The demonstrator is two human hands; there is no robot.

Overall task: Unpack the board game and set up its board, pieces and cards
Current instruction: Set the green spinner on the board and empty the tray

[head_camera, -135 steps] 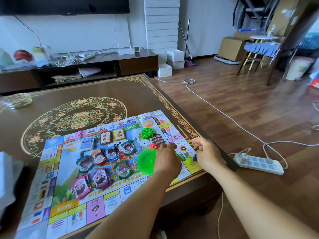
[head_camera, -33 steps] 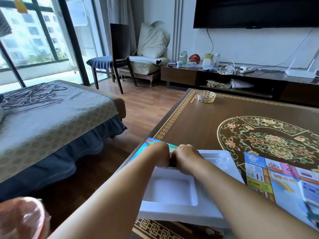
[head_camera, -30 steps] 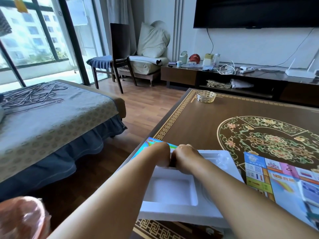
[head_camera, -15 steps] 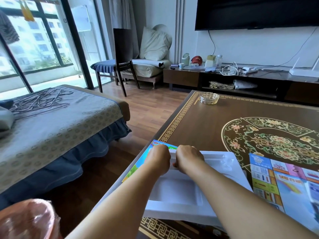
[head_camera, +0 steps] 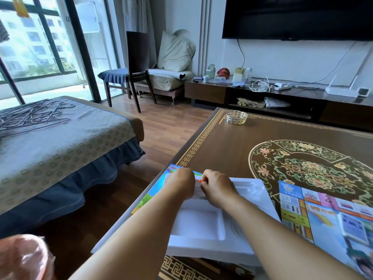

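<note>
Our left hand [head_camera: 182,185] and right hand [head_camera: 217,189] meet knuckle to knuckle over the far end of the white plastic tray [head_camera: 198,217], fingers curled; a small orange piece [head_camera: 200,181] shows between them, though we cannot tell which hand pinches it. The tray lies on the colourful box [head_camera: 153,194] at the tabletop [head_camera: 232,150] edge. The game board [head_camera: 323,217] lies just right of it.

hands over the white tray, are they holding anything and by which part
A small orange piece shows between the left hand and the right hand, above the white tray. Only its tip shows, so which fingers pinch it, and where, cannot be told.
</note>
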